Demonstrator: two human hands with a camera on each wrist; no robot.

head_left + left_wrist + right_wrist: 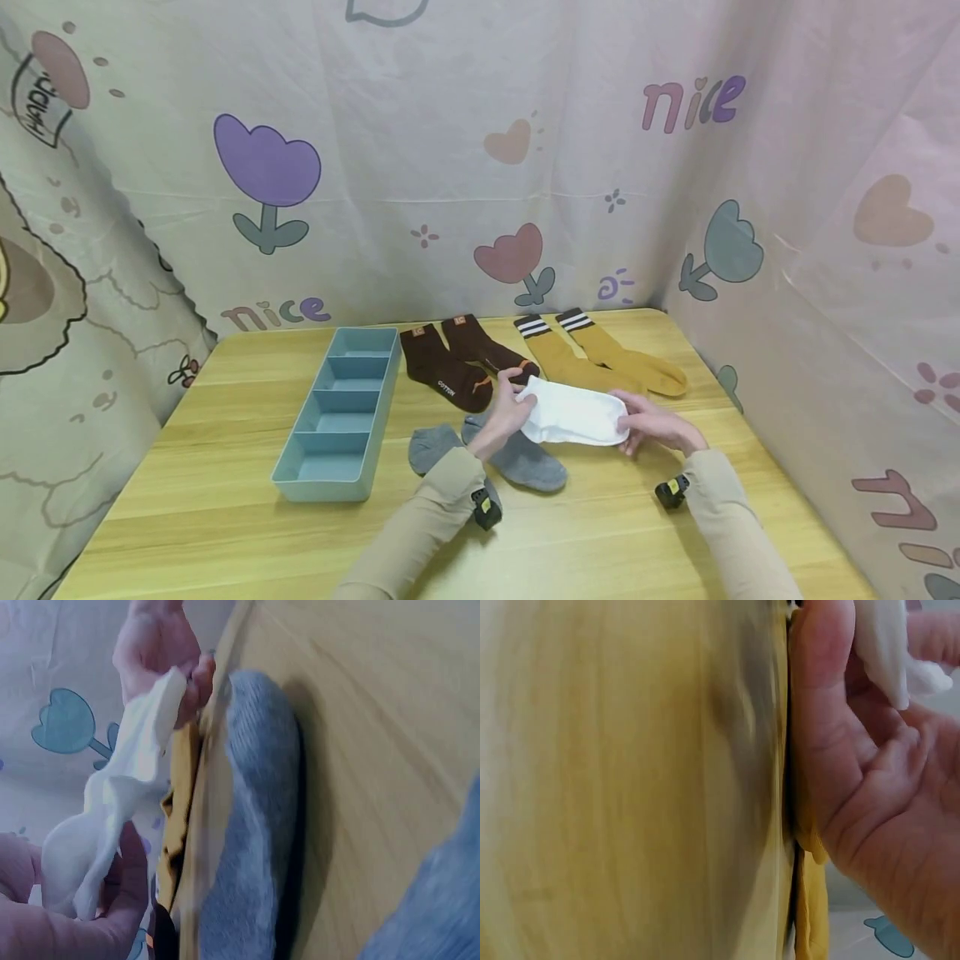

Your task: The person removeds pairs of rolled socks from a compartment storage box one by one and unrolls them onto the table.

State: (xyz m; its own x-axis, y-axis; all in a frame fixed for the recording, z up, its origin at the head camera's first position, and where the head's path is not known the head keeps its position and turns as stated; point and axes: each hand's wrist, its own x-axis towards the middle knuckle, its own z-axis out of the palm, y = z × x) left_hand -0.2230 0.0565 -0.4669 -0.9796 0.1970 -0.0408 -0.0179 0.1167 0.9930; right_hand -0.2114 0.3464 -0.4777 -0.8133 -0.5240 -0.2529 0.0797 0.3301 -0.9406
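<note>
Both hands have the white sock [573,414] mid-frame, just above the tabletop [225,517]: left hand [510,414] fingers pinch one end, right hand [654,423] fingers curl round the other. I'd keep both ends taut and level so it stays flat. Readable: "COTTON" on the brown socks [450,367], "nice" on the curtain [693,102].

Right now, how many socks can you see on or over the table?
7, maybe more hidden: two brown socks by the blue tray, two mustard socks at the back right, two grey socks in front, one white sock held by both hands.
</note>
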